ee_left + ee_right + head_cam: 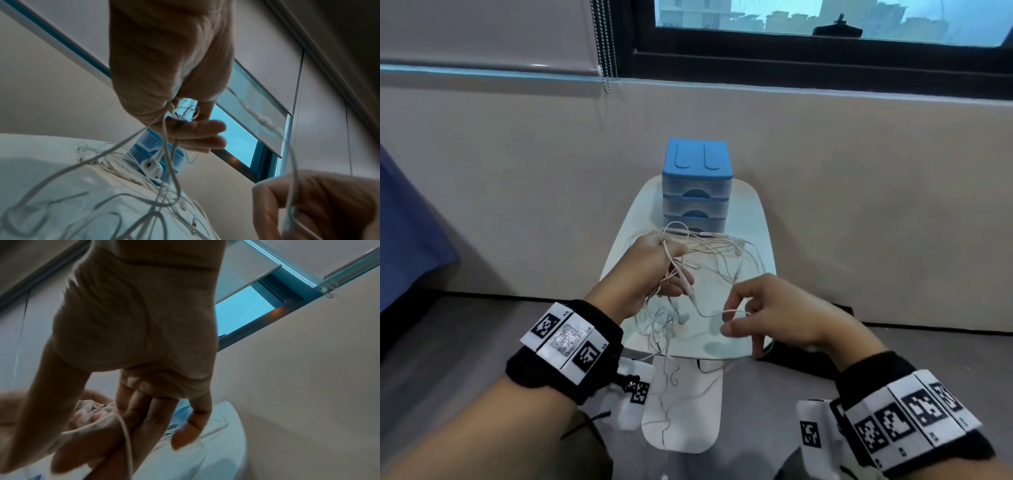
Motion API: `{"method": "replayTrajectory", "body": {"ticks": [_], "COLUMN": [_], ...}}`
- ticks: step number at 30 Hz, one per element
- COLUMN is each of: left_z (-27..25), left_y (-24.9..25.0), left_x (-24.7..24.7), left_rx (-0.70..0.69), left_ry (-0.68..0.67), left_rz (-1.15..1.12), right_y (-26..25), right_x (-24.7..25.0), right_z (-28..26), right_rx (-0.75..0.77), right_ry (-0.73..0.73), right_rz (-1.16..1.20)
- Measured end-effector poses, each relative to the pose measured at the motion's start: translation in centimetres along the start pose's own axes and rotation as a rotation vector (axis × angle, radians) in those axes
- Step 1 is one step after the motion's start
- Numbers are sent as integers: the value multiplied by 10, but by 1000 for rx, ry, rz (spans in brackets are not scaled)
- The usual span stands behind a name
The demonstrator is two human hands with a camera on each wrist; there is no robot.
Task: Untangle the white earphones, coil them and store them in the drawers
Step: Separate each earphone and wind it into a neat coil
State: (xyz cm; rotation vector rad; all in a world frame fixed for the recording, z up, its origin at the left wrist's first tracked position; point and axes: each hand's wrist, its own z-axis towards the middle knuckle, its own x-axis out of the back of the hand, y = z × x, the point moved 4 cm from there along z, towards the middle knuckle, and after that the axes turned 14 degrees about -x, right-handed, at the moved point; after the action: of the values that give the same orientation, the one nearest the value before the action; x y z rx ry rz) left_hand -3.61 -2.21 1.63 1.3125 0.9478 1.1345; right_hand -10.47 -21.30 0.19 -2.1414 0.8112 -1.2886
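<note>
A tangle of white earphone cables (709, 260) lies over the small white table (753, 219), with loops hanging off its near edge. My left hand (654, 270) is raised above the table and grips a bundle of the cables (179, 116); an earbud (151, 168) dangles below it. My right hand (753, 308) pinches a single strand (732, 312) between thumb and index finger (115, 426), to the right of the left hand. The blue set of drawers (697, 185) stands at the table's far end, all drawers closed.
A beige wall runs close behind the table, with a window and a bead chain (604, 44) above. Blue fabric (407, 222) shows at the far left. Grey floor lies below, with a white slipper (681, 407) under the table's near edge.
</note>
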Motion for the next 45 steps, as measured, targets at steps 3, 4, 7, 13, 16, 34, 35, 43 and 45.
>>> {"method": "replayTrajectory", "body": {"ticks": [3,4,7,13,16,34,35,43,45], "left_z": [5,5,6,2,-5,-22,-23,-25,-24], "left_y": [2,3,4,3,0,-14,-14,-15,-16], "left_x": [-2,-3,-6,3,6,-12,-12,-4,-3], "left_rx": [-45,-60,-112,-186,-219,-280,-282,-259,-255], "left_ry": [2,-1,-18,-25,-62,-252,-254,-232,-206], "left_rz": [47,59,109,192,135,-224,-227,-251,-244], "right_y": [-5,-12,-33,-54,-57,-22,-25,-37,-35], "right_x": [-10,-14,-22,-38,-38,9,6,3,6], "right_z": [-7,-10,-11,-6,-12,29,32,39,38], "right_rx": [3,23,100,176,220,173,182,233,229], "right_ry": [-144,-173,-188,-122,-153,507,499,382,446], "right_rz": [-46,-39,64,259,327,335,285,228,271]}}
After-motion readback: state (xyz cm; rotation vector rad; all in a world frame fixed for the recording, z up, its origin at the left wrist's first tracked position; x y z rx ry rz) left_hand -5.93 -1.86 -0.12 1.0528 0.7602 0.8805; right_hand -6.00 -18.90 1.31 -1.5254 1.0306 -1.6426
